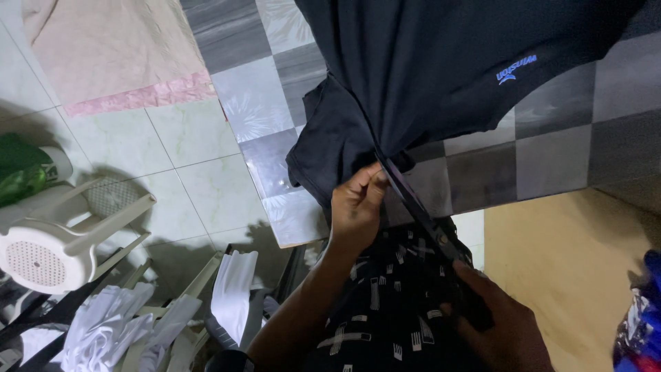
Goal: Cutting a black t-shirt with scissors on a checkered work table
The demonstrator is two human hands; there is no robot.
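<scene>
A dark navy garment (441,62) with a small blue logo lies over a table covered in a grey checked sheet (551,151). My left hand (357,207) pinches the garment's lower edge near the table's front. My right hand (497,322) grips the handles of long black scissors (420,207), whose blades point up and left into the fabric beside my left fingers. Below my hands is my lap in dark cloth with white marks (385,303).
A white plastic chair (62,234) lies tipped on the pale tiled floor at left, with a green object (21,172) behind it. White cloths (234,289) hang over a rack at bottom left. Pink cloth (117,48) lies top left. A wooden surface (564,275) is at right.
</scene>
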